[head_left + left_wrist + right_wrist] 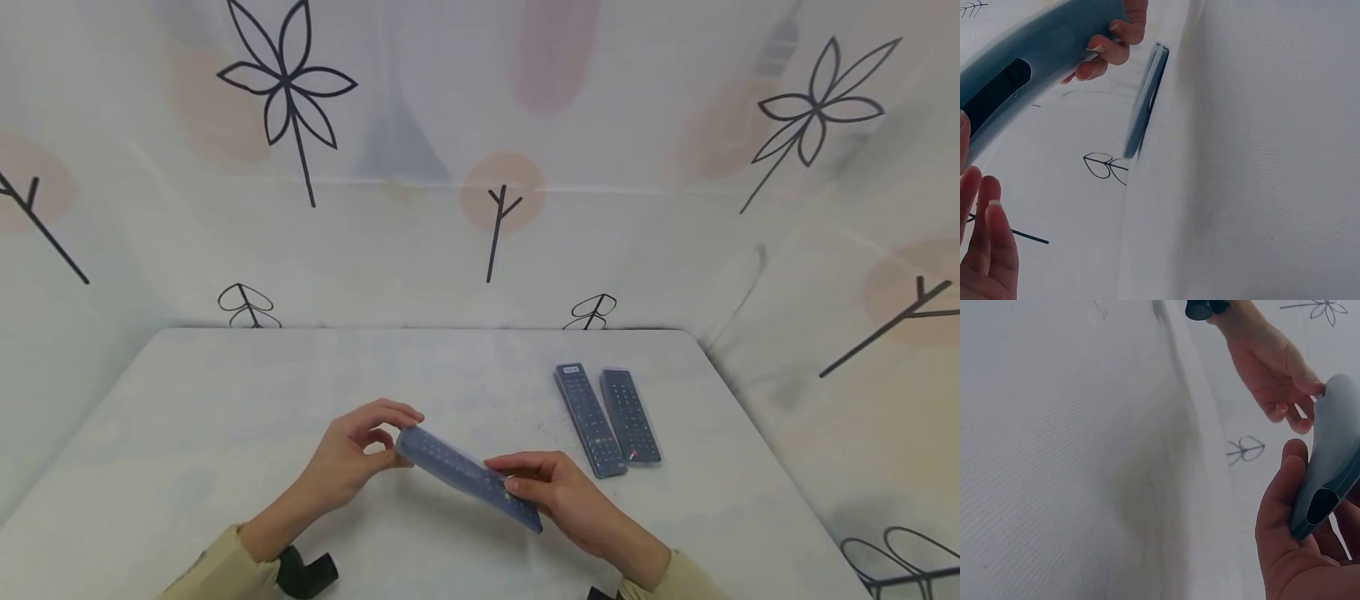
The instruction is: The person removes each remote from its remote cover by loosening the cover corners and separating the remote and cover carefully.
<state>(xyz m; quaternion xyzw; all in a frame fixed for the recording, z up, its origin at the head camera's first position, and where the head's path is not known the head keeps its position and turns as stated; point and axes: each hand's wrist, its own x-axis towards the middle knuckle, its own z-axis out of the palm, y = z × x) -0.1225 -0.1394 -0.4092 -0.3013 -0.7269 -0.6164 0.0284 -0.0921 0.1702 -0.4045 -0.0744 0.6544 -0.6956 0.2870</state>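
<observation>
Both hands hold a dark blue remote control [468,475] tilted above the white table, its left end higher. It seems to be in a translucent, glossy cover. My left hand [348,454] pinches the upper left end between thumb and fingers. My right hand [566,500] grips the lower right part, thumb on the button side. In the left wrist view the underside of the remote control [1066,37] shows a long dark opening. The right wrist view shows a smaller dark opening near the remote control's [1338,437] lower end.
Two more remote controls lie side by side at the right of the table [247,375]: a longer one [591,421] and a shorter one [632,417]. A patterned white cloth [420,250] stands behind the table. Black wrist devices [307,573] sit at the sleeves.
</observation>
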